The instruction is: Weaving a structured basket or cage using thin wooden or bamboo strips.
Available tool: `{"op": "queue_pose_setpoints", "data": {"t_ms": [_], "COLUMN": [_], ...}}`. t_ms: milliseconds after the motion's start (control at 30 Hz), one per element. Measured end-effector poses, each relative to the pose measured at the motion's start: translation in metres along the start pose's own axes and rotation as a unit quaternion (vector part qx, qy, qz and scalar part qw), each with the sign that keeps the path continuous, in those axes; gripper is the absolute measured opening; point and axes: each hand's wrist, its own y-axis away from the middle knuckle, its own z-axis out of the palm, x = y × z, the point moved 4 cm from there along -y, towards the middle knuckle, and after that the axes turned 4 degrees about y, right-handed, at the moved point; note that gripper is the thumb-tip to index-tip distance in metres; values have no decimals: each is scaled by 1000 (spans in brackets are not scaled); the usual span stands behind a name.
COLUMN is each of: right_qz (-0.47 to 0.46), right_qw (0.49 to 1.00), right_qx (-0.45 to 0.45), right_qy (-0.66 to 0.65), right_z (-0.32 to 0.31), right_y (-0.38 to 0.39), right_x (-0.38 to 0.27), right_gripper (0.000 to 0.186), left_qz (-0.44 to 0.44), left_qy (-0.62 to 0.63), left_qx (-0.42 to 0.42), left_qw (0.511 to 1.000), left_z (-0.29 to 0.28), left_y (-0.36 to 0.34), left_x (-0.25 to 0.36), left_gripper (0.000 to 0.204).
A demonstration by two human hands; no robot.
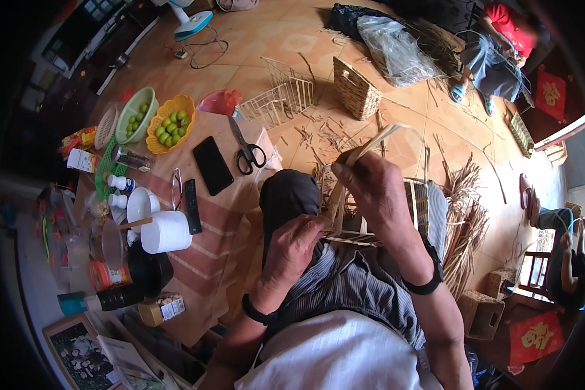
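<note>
On my lap rests a partly woven open frame (364,237) of pale slats, tilted, with a dark striped cloth around it. My left hand (292,250) is closed at the frame's left side, fingertips pinching a flat tan strip (335,201) that runs up from it. Higher and to the right, my right hand (377,185) is closed on the upper part of the strip, whose loose end arches above the fingers. Bundles of dry strips (465,227) lie on the floor to my right.
A table (175,279) at left holds scissors (244,156), a phone (211,166), fruit bowls and containers. Woven baskets (357,88), a wire frame (283,94) and plastic bags lie ahead on the floor. Two other people (507,32) sit at right, one upper, one lower (572,273).
</note>
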Motion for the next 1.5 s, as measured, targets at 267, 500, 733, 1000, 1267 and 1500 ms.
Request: {"op": "queue_pose_setpoints", "data": {"t_ms": [267,500,733,1000,1267,1500], "right_qz": [-183,-104,-54,-111,-201,-241], "right_qw": [932,984,984,963,940,933], "right_qx": [-122,-6,-84,-6,91,91], "right_qy": [289,147,145,245,259,251], "right_z": [16,-13,15,13,-1,0], "right_y": [17,74,129,124,125,120], "right_x": [-14,-11,16,27,34,17], "right_gripper": [18,15,33,48,43,32], "left_qz": [36,-6,-119,-148,-126,-156], "left_qy": [-46,-29,103,133,133,162], "left_qx": [-26,-37,-114,-129,-105,-121], "left_qw": [998,999,981,972,977,967], "left_z": [-1,-6,-4,5,19,14], "left_y": [-4,-10,-17,-33,-40,-39], "left_x": [5,6,6,19,33,14], "left_gripper": [30,24,13,21,17,17]}}
